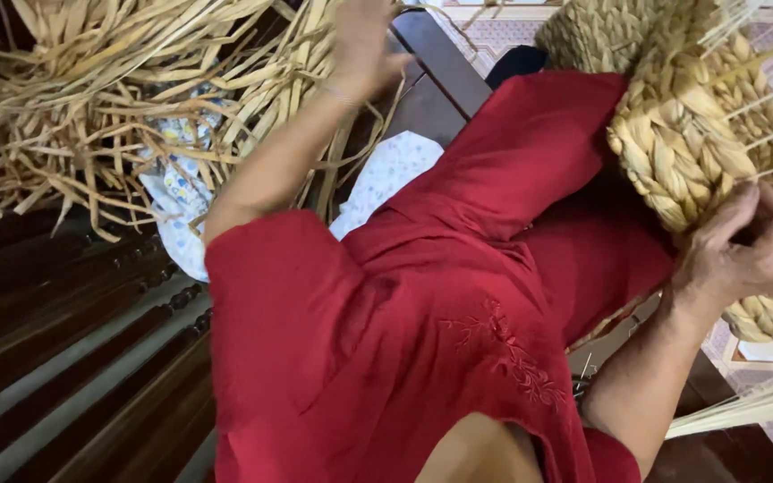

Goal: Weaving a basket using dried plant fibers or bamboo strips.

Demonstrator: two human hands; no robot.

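The left hand [364,45] is reaching with fingers spread into the heap of dry tan straw strips [91,98] on the dark wooden bench [73,358]. The right hand [749,246] is gripping the half-woven braided straw basket [682,134] at the lap's right edge. Judging by this, a fresh strip is being fetched; the reach needs to single one out.

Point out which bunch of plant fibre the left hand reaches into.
The big heap of loose flat dried strips on the bench; the left hand is there, while thin pale stalks lie apart near the right hand.

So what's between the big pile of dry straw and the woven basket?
In the head view, the person's lap in red cloth lies between the dry straw pile and the woven basket, with a dark wooden bench edge behind.
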